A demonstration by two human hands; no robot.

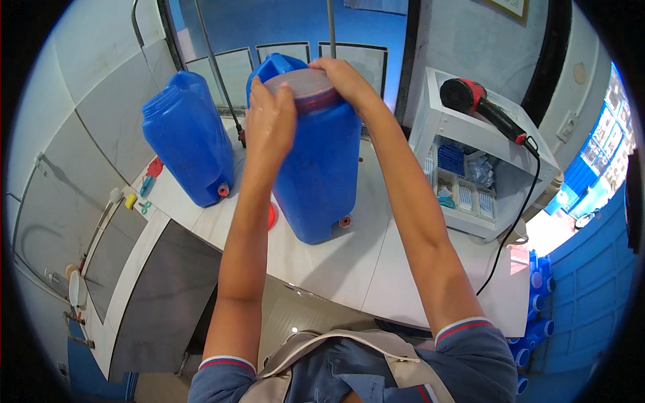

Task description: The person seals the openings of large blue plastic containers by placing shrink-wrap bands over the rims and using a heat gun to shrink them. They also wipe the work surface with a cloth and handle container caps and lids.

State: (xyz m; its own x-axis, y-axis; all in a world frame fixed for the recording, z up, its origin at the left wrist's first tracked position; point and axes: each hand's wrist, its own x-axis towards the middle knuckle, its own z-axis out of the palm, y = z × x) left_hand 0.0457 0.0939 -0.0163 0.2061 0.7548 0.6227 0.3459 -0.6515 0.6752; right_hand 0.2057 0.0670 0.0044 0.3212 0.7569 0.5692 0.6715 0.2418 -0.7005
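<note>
A tall blue plastic water jug (321, 168) stands upright on the white counter (349, 262), with a small red spout near its base. A clear film cap (304, 84) over a red lid covers its mouth. My left hand (270, 121) presses on the left side of that cap, fingers closed around it. My right hand (344, 77) grips the cap's far right edge. Both forearms reach up from the lower edge.
A second blue jug (188, 138) stands to the left. A red and black heat gun (480, 104) lies on a white shelf unit (470, 168) holding small packets. Its cord hangs off the counter. Several blue jugs (537, 302) lie stacked at the lower right.
</note>
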